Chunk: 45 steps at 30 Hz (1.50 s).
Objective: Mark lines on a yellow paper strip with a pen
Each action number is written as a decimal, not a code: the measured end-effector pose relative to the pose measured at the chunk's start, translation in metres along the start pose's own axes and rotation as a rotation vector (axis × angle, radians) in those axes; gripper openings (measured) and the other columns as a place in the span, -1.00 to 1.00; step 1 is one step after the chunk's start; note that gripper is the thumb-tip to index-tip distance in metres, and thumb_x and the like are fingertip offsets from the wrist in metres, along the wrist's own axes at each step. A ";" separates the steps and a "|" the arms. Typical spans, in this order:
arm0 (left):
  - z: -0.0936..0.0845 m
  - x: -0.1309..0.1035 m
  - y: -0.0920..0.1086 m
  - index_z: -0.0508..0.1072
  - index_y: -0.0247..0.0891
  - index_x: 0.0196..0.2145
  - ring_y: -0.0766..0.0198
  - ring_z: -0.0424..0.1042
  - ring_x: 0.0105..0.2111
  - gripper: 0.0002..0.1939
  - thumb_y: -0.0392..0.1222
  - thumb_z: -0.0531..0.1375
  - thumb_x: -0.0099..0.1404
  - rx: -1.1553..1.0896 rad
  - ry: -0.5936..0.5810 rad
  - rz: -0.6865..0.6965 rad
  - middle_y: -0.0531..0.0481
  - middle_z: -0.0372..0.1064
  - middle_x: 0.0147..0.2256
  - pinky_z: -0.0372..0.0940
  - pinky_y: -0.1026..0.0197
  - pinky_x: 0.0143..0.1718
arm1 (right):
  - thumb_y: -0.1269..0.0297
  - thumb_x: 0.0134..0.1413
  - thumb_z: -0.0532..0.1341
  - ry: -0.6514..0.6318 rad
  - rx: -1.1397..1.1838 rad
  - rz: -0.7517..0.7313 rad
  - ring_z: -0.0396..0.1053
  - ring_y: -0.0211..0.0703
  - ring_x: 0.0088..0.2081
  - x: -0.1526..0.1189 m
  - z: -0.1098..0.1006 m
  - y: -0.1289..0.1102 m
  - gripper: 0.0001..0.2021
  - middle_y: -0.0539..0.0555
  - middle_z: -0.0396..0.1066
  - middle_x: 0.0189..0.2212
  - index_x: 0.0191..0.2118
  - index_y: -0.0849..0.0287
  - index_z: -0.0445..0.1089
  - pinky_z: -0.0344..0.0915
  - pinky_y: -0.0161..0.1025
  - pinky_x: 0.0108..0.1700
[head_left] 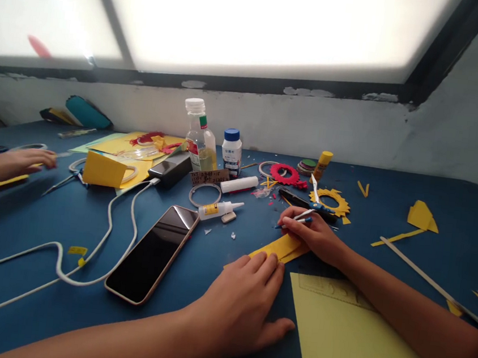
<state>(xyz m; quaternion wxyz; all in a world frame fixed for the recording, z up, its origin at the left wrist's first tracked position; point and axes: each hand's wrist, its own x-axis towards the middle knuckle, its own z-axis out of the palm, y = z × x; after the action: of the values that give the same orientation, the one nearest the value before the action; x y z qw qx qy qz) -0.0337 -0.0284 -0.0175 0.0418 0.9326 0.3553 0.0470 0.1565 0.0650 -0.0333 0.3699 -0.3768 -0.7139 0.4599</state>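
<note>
No wording can be read with certainty. Dark characters run in rows across the brown strip [210,177], too small to make out. Small blue characters stand on the label of the white blue-capped bottle [232,154], also illegible. Print on the clear bottle [200,147], the small glue bottle [215,210] and the yellow cable tag [77,250] cannot be read.

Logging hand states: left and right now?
Left hand: open, flat on the yellow strip.
Right hand: closed on a pen.
</note>
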 end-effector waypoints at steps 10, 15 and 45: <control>0.002 -0.001 0.003 0.27 -0.48 0.06 -0.07 0.26 0.03 -0.39 0.14 -0.04 0.31 0.079 0.044 -0.036 -0.31 0.28 0.04 0.24 0.01 -0.05 | 0.06 0.10 0.17 -0.022 0.140 0.074 0.25 -0.29 -0.51 -0.002 0.003 -0.002 -0.74 0.01 0.35 -0.45 -0.28 0.17 0.27 0.18 -0.34 -0.47; 0.002 -0.001 0.005 0.29 -0.50 0.05 -0.10 0.26 0.03 -0.38 0.13 -0.04 0.31 0.099 0.046 -0.053 -0.35 0.27 0.06 0.24 -0.01 -0.04 | 0.17 0.09 0.18 -0.041 0.102 0.055 0.29 -0.26 -0.46 -0.003 0.001 0.000 -0.80 0.01 0.35 -0.42 -0.24 0.17 0.27 0.23 -0.31 -0.39; 0.001 -0.001 0.005 0.27 -0.52 0.09 -0.11 0.29 0.01 -0.41 0.06 -0.05 0.34 0.127 0.023 0.013 -0.37 0.28 0.05 0.26 -0.01 -0.05 | 0.32 -0.02 0.13 -0.289 -0.224 0.032 0.29 -0.25 -0.44 -0.008 0.006 -0.014 -0.91 0.01 0.32 -0.45 -0.37 0.21 0.29 0.24 -0.33 -0.39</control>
<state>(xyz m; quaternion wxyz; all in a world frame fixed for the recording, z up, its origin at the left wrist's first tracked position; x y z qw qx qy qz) -0.0315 -0.0326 -0.0184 -0.0218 0.9352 0.3517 0.0354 0.1523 0.0515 -0.0234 0.2118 -0.3569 -0.8002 0.4329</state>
